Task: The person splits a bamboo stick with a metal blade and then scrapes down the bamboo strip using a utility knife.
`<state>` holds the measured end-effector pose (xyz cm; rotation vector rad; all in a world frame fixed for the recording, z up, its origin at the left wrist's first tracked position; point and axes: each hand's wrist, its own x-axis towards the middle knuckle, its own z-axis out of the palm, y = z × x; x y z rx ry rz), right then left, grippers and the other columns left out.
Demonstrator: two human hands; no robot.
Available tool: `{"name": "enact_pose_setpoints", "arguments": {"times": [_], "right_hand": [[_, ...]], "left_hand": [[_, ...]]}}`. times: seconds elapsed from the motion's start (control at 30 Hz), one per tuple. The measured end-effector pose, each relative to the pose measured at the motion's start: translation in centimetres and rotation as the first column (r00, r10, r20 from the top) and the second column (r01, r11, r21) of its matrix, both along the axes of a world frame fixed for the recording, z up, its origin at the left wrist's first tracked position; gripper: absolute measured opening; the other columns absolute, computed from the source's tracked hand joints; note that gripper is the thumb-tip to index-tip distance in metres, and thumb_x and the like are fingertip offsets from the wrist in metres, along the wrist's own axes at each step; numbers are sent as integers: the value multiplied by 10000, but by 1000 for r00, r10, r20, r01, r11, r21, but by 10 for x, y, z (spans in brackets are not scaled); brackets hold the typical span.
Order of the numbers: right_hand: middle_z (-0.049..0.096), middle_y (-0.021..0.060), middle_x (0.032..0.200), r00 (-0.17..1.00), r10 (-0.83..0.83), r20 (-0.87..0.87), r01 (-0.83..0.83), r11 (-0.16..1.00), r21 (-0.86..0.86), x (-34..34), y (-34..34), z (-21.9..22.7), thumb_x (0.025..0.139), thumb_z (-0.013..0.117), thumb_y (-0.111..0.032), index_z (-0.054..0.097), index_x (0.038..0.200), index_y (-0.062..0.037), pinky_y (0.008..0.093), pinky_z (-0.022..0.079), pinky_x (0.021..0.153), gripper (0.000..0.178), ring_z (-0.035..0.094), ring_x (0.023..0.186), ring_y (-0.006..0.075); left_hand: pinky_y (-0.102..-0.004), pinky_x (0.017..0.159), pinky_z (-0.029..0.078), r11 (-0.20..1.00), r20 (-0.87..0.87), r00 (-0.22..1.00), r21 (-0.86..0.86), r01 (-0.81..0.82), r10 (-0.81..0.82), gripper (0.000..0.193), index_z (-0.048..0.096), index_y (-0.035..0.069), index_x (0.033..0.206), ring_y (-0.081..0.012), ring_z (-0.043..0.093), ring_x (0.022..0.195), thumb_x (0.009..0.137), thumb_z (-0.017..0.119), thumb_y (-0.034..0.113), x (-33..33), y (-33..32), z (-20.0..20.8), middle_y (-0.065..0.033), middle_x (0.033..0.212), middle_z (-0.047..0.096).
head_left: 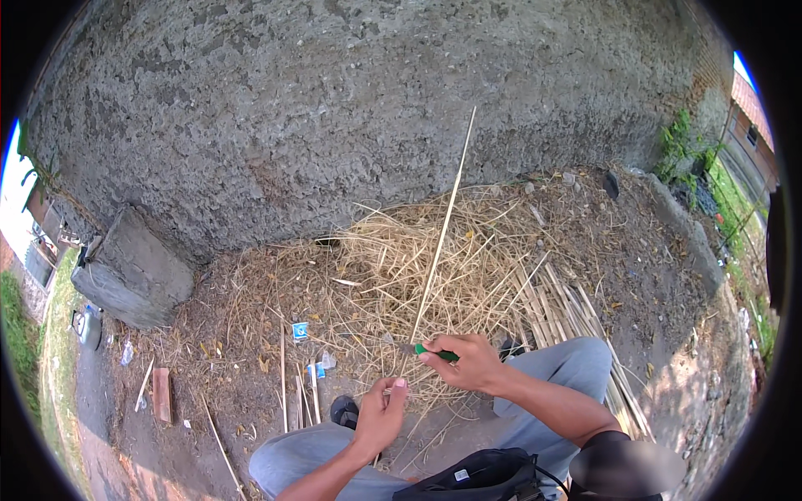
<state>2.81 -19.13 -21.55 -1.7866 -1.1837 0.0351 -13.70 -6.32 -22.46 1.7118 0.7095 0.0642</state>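
My right hand (466, 363) is closed round the green handle of a small knife (447, 355), whose short blade points left. A long, thin bamboo strip (445, 225) slants up and away from the blade toward the wall. Below and left of the knife, my left hand (381, 417) is pinched, thumb against fingers, at the near end of the strip. The fingers partly hide that end. Beneath the strip lies a heap of pale shavings (401, 259).
Several split bamboo strips (555, 309) lie right of the heap, beside my right knee. A rough grey wall (334, 108) rises behind. At left stand a concrete block (138, 267) and a jug (87, 327); a brick (162, 395) lies nearer. A black bag (476, 476) rests on my lap.
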Motion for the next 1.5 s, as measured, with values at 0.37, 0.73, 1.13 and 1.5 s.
{"name": "enact_pose_setpoints", "arguments": {"times": [0.37, 0.73, 1.13, 1.5], "right_hand": [[708, 151, 815, 999, 48, 2, -48, 984, 174, -3, -1, -8, 821, 738, -124, 618, 819, 6, 284, 535, 522, 177, 702, 640, 216], [685, 123, 735, 996, 22, 87, -39, 981, 190, -4, -4, -2, 793, 756, -105, 630, 809, -5, 267, 468, 436, 161, 655, 544, 180], [624, 76, 611, 959, -179, 221, 123, 961, 247, 18, -8, 7, 758, 781, -153, 707, 857, -40, 293, 373, 367, 168, 547, 432, 176], [680, 114, 690, 944, -283, 172, 238, 941, 241, 38, 0, 7, 806, 748, -209, 708, 820, -30, 292, 418, 395, 184, 593, 460, 193]], "left_hand": [[-244, 497, 341, 992, 179, 981, -111, -53, 73, 336, 527, 15, 827, -46, 397, 549, 1032, 393, 246, -1, -5, -7, 12, 595, 462], [-308, 498, 391, 988, 224, 973, 133, -77, 46, 352, 522, 8, 847, -110, 474, 531, 1027, 376, 273, 2, -15, -13, -42, 588, 494], [-235, 458, 302, 998, 232, 972, 60, 29, -43, 323, 460, 25, 855, -44, 310, 506, 1048, 335, 250, -4, -26, -6, 30, 609, 369], [-235, 461, 298, 999, 234, 972, 19, 31, -35, 321, 458, 16, 857, -44, 300, 513, 1049, 328, 237, -1, -30, 3, 26, 609, 365]]}}
